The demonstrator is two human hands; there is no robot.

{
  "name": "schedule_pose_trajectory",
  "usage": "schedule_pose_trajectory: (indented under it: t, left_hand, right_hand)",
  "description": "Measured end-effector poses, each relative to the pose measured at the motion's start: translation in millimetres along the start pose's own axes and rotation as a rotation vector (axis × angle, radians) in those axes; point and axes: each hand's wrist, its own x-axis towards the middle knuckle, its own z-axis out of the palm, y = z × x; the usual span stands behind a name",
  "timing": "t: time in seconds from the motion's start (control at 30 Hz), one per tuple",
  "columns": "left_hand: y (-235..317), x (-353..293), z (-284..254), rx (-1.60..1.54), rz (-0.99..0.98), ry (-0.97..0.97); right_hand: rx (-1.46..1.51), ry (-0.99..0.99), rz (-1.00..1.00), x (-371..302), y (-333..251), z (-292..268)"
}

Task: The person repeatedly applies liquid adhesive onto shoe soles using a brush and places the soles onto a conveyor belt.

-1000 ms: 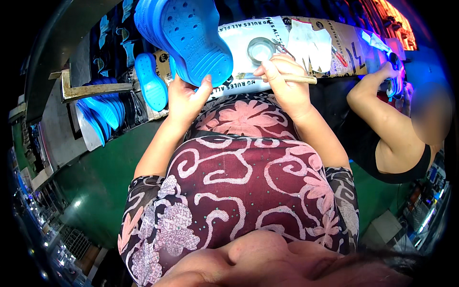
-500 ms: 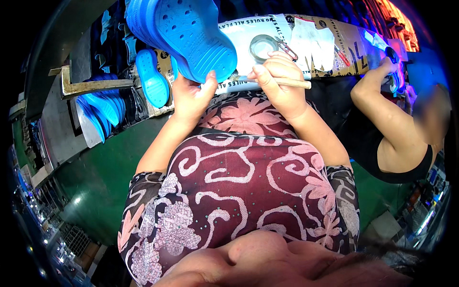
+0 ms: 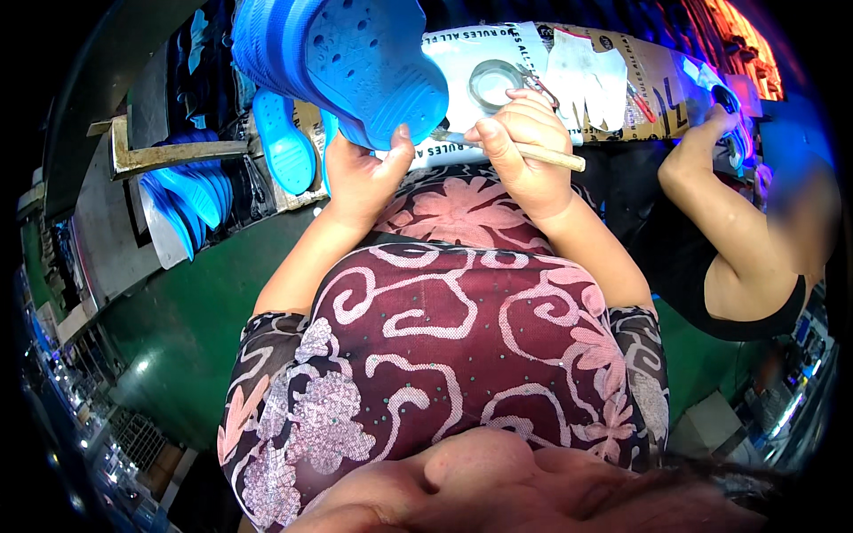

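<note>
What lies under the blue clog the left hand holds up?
Below the blue clog and left hand, a cardboard-covered bench carries a small round tin. The brush tip and the bench part directly beneath are hidden.

1. the clog [image 3: 355, 62] is bright blue, its upper dotted with round holes.
2. the brush handle [image 3: 542, 158] is pale tan wood.
3. the dress [image 3: 444, 320] is dark maroon with white swirls and pink flowers.
4. the floor [image 3: 178, 320] is glossy green.
5. the stacked soles [image 3: 191, 195] are blue.
6. the gloves [image 3: 586, 75] on the desk are white.
7. the neighbour's top [image 3: 755, 324] is black.
</note>
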Motion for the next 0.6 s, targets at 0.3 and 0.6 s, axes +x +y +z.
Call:
schedule_pose_trajectory:
  t: [0.3, 0.6]
  left_hand:
    - [-3.2, 4.5, -3.3, 0.087, 0.13, -0.014]
    - [-11.9, 11.6, -8.9, 0.051, 0.31, 0.029]
  right_hand:
    - [0.219, 0.164, 0.142, -4.2, 7.0, -8.0]
    - [0.497, 0.327, 0.425, -17.2, 8.3, -18.8]
